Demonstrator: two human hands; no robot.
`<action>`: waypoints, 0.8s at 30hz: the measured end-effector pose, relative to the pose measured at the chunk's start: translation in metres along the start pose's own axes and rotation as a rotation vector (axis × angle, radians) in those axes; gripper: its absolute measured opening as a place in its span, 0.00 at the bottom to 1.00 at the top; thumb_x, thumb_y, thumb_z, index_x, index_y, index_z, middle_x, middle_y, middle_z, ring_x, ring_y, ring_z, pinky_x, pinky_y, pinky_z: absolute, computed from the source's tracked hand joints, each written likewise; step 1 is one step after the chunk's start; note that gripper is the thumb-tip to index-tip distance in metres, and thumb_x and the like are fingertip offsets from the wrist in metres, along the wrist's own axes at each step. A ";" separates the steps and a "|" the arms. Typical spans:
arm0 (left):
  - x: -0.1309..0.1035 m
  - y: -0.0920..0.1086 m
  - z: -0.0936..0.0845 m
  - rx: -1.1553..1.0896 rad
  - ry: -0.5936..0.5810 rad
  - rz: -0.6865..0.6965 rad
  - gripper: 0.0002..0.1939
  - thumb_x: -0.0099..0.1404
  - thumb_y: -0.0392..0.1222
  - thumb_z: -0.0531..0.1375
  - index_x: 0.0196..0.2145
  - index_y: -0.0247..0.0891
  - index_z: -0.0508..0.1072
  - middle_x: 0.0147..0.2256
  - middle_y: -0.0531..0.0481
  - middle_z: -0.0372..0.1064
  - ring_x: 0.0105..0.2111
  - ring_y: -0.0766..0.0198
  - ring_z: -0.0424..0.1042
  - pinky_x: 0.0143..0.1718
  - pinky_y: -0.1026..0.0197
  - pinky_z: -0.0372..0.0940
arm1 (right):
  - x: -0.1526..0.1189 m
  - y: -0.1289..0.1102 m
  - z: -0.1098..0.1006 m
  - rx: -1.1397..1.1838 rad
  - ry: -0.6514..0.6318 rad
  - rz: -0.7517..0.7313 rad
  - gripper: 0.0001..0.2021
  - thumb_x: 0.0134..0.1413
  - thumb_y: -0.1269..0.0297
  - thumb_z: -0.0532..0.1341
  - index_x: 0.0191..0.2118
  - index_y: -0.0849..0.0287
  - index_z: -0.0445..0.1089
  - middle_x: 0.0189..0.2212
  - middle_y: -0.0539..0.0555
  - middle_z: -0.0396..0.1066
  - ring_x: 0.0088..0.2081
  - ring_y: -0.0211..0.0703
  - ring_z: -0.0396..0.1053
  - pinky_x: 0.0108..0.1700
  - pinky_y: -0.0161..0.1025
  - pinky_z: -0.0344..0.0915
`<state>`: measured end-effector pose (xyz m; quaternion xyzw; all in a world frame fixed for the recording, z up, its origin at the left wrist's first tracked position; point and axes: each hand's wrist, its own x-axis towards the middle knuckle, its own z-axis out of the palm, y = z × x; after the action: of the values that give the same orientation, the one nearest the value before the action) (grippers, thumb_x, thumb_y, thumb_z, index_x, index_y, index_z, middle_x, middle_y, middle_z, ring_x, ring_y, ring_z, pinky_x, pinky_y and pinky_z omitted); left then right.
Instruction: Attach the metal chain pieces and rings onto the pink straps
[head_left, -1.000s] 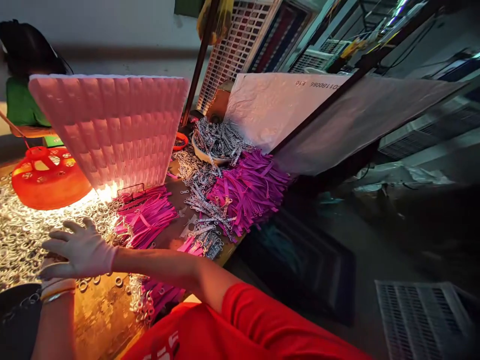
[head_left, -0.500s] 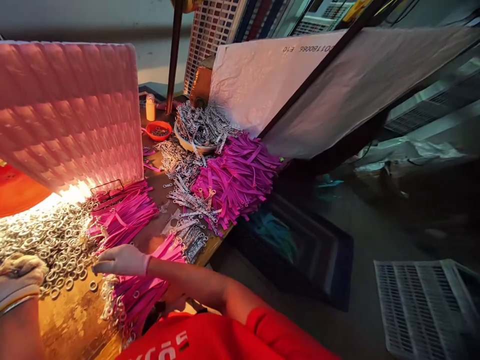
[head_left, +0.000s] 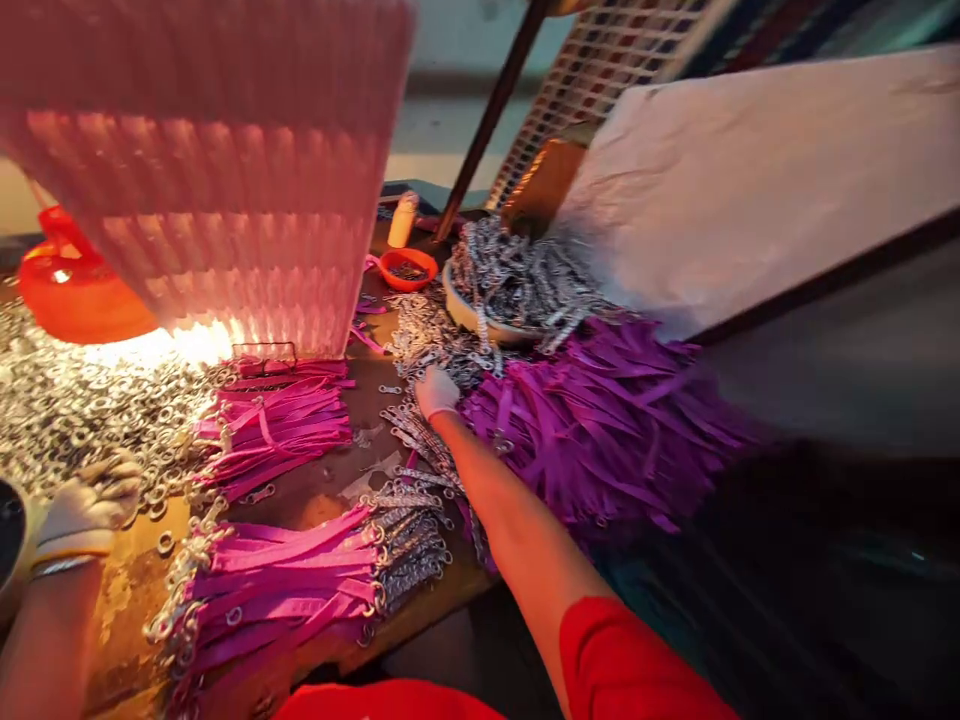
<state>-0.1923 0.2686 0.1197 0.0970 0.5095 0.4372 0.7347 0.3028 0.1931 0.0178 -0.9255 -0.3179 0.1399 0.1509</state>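
My left hand (head_left: 90,508), in a pale glove, rests at the near edge of a heap of metal rings (head_left: 45,400), its fingers loosely curled and apart. My right hand (head_left: 436,393), also gloved, reaches across the table to a pile of short metal chain pieces (head_left: 420,325). Its fingertips are hidden, so I cannot tell whether it grips one. Below my right forearm lies a row of pink straps (head_left: 292,580), with rings at the left ends and chain pieces at the right. Another bundle of pink straps (head_left: 289,425) lies beyond it.
A large purple strap heap (head_left: 600,430) borders my right arm. Behind are a bowl (head_left: 469,312) piled with chains, a small orange bowl (head_left: 409,283) and a white bottle (head_left: 403,220). A corrugated panel (head_left: 277,200) stands upright by an orange lamp (head_left: 82,295).
My right hand has moved from the pink straps near the rings, away and rightward to the chain pieces. My left hand's fingers have loosened. The view has swung left.
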 end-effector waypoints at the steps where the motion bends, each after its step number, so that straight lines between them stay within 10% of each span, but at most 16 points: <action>1: 0.000 -0.009 -0.003 -0.037 -0.035 0.034 0.13 0.69 0.24 0.42 0.32 0.39 0.57 0.18 0.59 0.59 0.13 0.78 0.57 0.13 0.81 0.47 | 0.002 0.001 0.007 -0.025 -0.003 0.004 0.15 0.67 0.63 0.59 0.54 0.65 0.69 0.51 0.62 0.71 0.51 0.50 0.71 0.54 0.50 0.66; 10: -0.001 -0.066 0.007 -0.055 -0.101 0.069 0.15 0.72 0.26 0.43 0.31 0.35 0.61 0.21 0.56 0.59 0.14 0.76 0.58 0.10 0.76 0.45 | -0.020 0.000 0.009 0.074 -0.011 -0.313 0.16 0.62 0.72 0.52 0.47 0.69 0.75 0.47 0.72 0.73 0.52 0.56 0.69 0.53 0.46 0.62; 18: -0.017 -0.168 0.020 0.034 -0.251 0.152 0.07 0.57 0.27 0.64 0.32 0.34 0.70 0.23 0.53 0.69 0.14 0.72 0.63 0.10 0.74 0.48 | -0.158 -0.073 0.039 0.592 -0.437 -0.990 0.15 0.60 0.60 0.56 0.49 0.56 0.74 0.41 0.52 0.77 0.41 0.43 0.73 0.45 0.38 0.68; 24: -0.023 -0.209 -0.004 0.018 -0.323 0.197 0.08 0.54 0.31 0.66 0.31 0.34 0.72 0.20 0.56 0.67 0.15 0.72 0.64 0.11 0.74 0.50 | -0.218 -0.096 0.058 0.596 -0.505 -1.092 0.16 0.52 0.65 0.61 0.48 0.56 0.72 0.41 0.51 0.77 0.42 0.44 0.73 0.48 0.41 0.68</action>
<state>-0.0840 0.1250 0.0103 0.2218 0.3771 0.4812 0.7597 0.0641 0.1390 0.0362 -0.4895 -0.7139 0.3374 0.3700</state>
